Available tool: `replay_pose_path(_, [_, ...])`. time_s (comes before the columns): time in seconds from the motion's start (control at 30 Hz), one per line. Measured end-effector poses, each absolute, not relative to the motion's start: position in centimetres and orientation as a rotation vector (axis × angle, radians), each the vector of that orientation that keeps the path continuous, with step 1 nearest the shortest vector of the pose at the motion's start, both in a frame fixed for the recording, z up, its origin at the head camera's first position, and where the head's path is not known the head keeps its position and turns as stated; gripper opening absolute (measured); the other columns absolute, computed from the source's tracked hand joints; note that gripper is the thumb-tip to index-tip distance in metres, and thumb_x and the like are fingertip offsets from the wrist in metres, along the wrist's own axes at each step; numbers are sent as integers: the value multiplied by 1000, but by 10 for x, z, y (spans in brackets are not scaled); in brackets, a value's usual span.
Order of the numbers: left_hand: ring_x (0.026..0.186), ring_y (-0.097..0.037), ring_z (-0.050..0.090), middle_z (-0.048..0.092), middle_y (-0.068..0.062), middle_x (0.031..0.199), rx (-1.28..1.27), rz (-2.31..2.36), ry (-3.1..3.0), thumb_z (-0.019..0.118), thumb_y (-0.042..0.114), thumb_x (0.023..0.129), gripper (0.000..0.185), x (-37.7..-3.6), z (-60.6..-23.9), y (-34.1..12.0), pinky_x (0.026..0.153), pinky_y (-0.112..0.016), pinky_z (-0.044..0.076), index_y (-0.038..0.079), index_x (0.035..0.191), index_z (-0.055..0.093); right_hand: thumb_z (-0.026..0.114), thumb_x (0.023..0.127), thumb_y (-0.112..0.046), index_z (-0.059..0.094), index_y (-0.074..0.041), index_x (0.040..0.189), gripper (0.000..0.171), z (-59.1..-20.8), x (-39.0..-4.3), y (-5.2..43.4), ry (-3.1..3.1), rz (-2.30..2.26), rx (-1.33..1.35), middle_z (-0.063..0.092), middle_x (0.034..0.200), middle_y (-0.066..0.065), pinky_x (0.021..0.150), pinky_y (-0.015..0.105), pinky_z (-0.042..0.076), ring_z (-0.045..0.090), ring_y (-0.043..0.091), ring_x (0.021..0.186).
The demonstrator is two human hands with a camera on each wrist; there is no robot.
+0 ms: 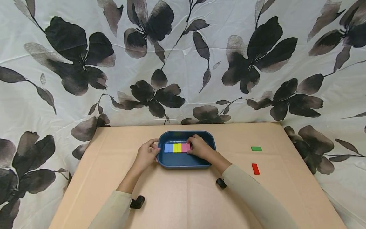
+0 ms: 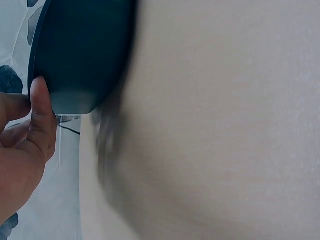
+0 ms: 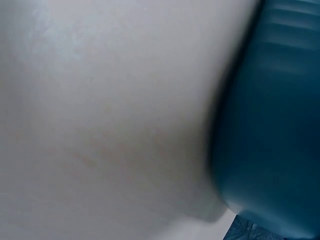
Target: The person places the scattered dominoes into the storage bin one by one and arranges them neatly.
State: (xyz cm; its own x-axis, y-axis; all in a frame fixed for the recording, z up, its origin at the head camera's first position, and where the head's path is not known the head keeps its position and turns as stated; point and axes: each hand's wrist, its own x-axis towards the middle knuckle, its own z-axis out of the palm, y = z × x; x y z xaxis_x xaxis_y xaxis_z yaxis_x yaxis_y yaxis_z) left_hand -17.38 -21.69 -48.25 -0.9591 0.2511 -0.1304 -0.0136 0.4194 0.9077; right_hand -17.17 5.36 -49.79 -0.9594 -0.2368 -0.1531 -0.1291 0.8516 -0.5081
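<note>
A dark blue tray (image 1: 183, 163) lies on the table, and inside it a row of tiles runs from blue (image 1: 168, 148) through yellow (image 1: 177, 148) to pink (image 1: 184, 148). My left hand (image 1: 147, 153) pinches the tray's left rim; the left wrist view shows the thumb (image 2: 42, 102) against the tray's outer wall. Over the tray's right half, my right hand (image 1: 201, 148) has its fingertips pinching the last pink tile (image 1: 187, 147) at the row's right end. The right wrist view shows the tray's outer side (image 3: 270, 125), with the hand itself out of sight.
To the right of the tray a green tile (image 1: 256, 148) lies on the table (image 1: 183, 197), with a red tile (image 1: 255, 169) nearer the front. A white cloth with dark flowers (image 1: 183, 63) hangs behind the table's back edge.
</note>
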Motion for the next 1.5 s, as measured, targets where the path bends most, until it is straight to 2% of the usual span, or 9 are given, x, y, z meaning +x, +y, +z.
replay_pose_path(0.53, [53,-14,60,58,-16,99,207,1587,2424,65,-1,98,44,-174,-485,-217,55,-47,63,-1,141,58,87,85,-21,69,-5,121,44,-506,-173,57,2796,-799,-273,55,103,7,72,25,53,54,14,81])
replay_pose_path(1.23, [52,-13,60,58,-16,99,209,1578,2432,65,-1,98,44,-174,-483,-218,54,-44,63,-2,141,57,87,85,-22,68,-4,123,46,-506,-174,54,2798,-797,-265,55,104,8,72,25,52,53,15,82])
replay_pose_path(1.5, [53,-15,59,58,-17,99,202,1583,2426,66,-1,97,44,-175,-482,-217,54,-45,63,-1,140,58,88,84,-23,67,-5,126,51,-496,-170,60,2807,-840,-267,57,108,10,75,26,55,55,13,82])
